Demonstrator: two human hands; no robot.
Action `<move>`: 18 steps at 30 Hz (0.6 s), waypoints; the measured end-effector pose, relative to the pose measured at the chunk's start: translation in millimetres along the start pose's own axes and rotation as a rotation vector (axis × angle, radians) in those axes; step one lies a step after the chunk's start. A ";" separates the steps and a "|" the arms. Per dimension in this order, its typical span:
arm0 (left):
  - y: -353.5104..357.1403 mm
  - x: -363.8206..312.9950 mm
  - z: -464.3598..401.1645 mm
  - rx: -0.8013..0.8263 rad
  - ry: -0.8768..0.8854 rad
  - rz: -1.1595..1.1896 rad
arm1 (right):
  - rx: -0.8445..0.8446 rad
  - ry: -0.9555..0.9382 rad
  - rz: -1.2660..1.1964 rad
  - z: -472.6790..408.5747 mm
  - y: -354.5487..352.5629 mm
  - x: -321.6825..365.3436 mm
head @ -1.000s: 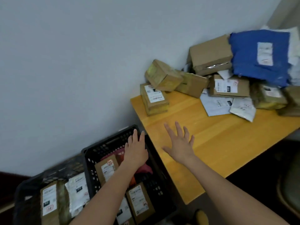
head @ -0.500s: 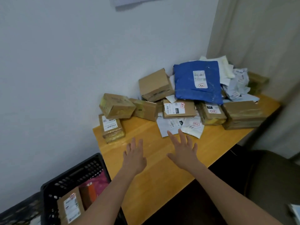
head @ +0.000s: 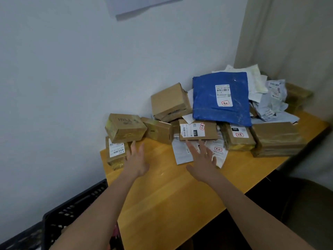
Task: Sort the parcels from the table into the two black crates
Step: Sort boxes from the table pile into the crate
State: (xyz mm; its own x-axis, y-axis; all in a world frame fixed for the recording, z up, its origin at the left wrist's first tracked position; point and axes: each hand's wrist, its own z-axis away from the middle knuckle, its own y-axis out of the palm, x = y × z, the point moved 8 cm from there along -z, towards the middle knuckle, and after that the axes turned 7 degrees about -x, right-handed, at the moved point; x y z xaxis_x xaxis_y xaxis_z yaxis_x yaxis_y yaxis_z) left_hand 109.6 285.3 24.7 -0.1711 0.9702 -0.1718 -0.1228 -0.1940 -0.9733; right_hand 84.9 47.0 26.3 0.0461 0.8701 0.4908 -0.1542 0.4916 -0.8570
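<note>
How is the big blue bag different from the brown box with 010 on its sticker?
The blue bag is a soft, crinkly plastic mailer; the 010 box is stiff brown cardboard. The blue bag looks wider and sits propped high on the pile, partly over the 010 box, which lies lower at the pile's front. Both carry a white barcode label and a small red-marked sticker.

Both hands stretched over the wooden tabletop [head: 162, 195], fingers straight and spread, holding nothing. Left hand [head: 136, 162] just beside a labelled cardboard box [head: 115, 154] at the tabletop's left corner, under another box [head: 125, 128]. Right hand [head: 202, 165] over white mailer bags [head: 182, 154], fingers [head: 191, 147] near a flat box marked 010 [head: 198, 130]. Blue mailer bag [head: 220, 98] atop the pile. Black crate [head: 72, 212] at lower left
</note>
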 end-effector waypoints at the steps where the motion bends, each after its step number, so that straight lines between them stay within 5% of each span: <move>1: -1.6 5.6 -12.6 -0.003 -0.033 0.029 | 0.008 -0.022 -0.011 -9.0 1.5 7.8; 11: -18.3 78.3 -106.7 -0.251 -0.486 0.435 | 0.065 -0.114 0.091 -104.7 12.5 54.2; 18: 2.1 125.0 -136.5 -0.249 -0.699 0.819 | 0.159 -0.152 0.106 -128.6 39.7 67.0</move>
State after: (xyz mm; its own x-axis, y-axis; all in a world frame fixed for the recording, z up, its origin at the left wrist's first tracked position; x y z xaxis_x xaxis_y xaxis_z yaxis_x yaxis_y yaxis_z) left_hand 221.4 426.0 -19.6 -0.6348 0.2501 -0.7311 0.4674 -0.6292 -0.6211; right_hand 208.8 129.5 5.0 -0.1258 0.8950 0.4279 -0.3040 0.3758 -0.8754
